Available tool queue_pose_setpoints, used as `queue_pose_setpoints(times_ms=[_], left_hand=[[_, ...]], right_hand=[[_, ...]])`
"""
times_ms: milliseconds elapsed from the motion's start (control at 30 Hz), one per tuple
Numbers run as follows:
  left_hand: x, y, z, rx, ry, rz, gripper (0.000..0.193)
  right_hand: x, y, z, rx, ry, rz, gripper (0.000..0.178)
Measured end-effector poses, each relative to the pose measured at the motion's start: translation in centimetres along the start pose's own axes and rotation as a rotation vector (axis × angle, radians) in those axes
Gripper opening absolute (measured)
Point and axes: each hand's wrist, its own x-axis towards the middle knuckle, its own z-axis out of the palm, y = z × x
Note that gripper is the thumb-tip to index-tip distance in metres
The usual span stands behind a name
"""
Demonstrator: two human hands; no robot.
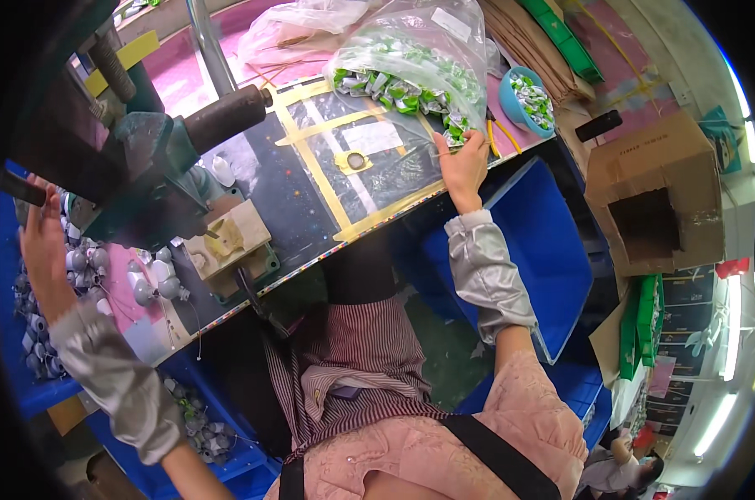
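Guessing we're on the piece-grabbing step: right hand (463, 169) has bent fingers at the green-and-white pieces (406, 96) right of the press (148, 154), left hand (44, 242) at its handle (23, 188), we can't tell either grip, so next probably needs 1 clean pinch.

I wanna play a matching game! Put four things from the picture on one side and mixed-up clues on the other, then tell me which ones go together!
Things:
1. Left hand
2. Bowl
3. Right hand
4. Cardboard box

Clues:
A. Brown, with a dark opening
B. At the clear bag
C. At the black handle
D. Blue, with green and white pieces inside

Pairs: 1-C, 2-D, 3-B, 4-A
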Motion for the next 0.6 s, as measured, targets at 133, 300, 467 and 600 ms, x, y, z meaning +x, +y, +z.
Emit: queue_pose_setpoints(times_ms=[133,300,467,600], left_hand=[[-7.3,-0.9,-0.2,-0.503,0.070,-0.128,0.085],[-16.3,-6.6,5.8,-0.272,0.527,-0.278,0.036],[-14.5,-10.0,13.4,-0.062,0.392,-0.392,0.040],[-14.8,-10.2,14.0,0.299,0.359,-0.437,0.026]], right_hand=[[-0.7,-0.6,1.3,0.031,-0.025,-0.030,0.053],[-1.0,-0.2,1.4,0.017,-0.059,-0.176,0.043],[-0.3,3.4,1.2,0.130,0.006,-0.231,0.031],[-0.7,-0.4,-0.8,0.365,0.063,0.041,0.028]])
